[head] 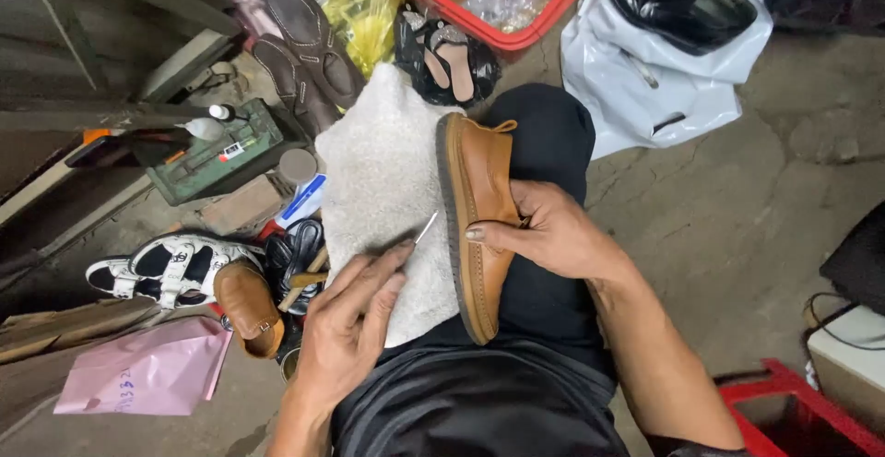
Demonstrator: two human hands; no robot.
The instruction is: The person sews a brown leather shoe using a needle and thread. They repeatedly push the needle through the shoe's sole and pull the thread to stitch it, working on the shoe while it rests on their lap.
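A tan leather shoe [475, 199] lies on its side across my lap, sole edge facing left, on a white fuzzy cloth [383, 180] spread over my knee. My right hand [544, 231] grips the shoe, thumb pressed on the sole's edge. My left hand [355, 314] pinches a thin metal needle or awl [425, 228], whose tip points toward the sole's rim and sits just short of it.
On the floor at left lie brown shoes [304, 47], a black sandal [452, 56], a white strappy sandal [171, 268], a tan shoe [247, 305], a green tool box [221, 153] and a pink bag [147, 369]. Behind are a red crate [516, 28] and a white bag [664, 79].
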